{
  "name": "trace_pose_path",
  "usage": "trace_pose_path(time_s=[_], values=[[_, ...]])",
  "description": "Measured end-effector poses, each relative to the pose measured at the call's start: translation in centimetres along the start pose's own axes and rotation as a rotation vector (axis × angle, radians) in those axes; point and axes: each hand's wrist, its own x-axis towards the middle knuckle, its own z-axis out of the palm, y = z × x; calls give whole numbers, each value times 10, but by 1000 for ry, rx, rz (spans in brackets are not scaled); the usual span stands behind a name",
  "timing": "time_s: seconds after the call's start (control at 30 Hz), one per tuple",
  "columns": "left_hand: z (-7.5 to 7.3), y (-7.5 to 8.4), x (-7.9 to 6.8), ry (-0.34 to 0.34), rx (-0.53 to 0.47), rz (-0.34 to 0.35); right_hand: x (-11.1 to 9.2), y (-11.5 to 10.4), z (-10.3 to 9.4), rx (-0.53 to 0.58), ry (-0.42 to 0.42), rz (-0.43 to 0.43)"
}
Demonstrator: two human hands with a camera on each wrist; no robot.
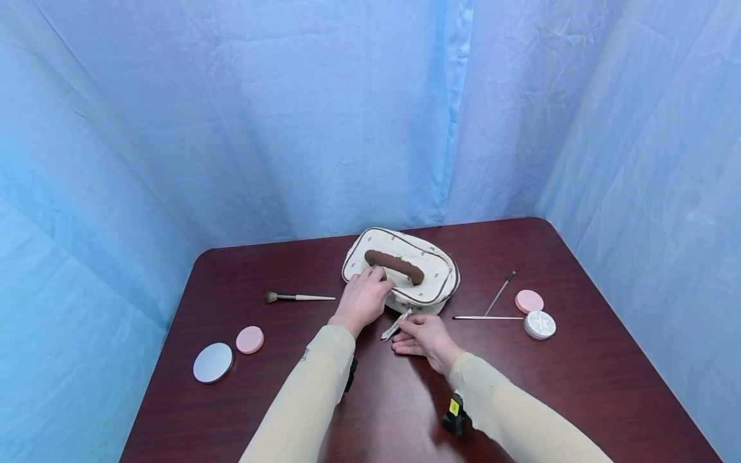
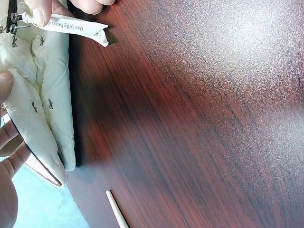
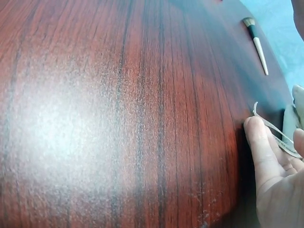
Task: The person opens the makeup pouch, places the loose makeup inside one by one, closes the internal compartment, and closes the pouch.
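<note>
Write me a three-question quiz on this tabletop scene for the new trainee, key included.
1. Identify: which of the person's two hands pinches the white pull tab of the bag?
2. True or false: in the head view, the fluffy brush lies to the left of the bag.
3. Count: how many pink round cases lie on the table?

Key
1. The right hand.
2. True.
3. Two, one on each side of the bag.
</note>
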Motion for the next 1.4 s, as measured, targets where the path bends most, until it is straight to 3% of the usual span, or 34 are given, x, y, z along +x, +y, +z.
trace_pose_path(time_s=[0.5,0.8,1.17,1.4], values=[[0,-3,-1,3,-13,17,-4,-1,5,-65,87,-3],[-1,-9,-4,-5,-20,21,-11,0,3,-131,115,-78],[0,-20,-7,-24,-14,19,-17,-4,-11,-297,161,-169],[2,-23,-9,9,-30,41,-20,-11,-24,-370,142,-179]])
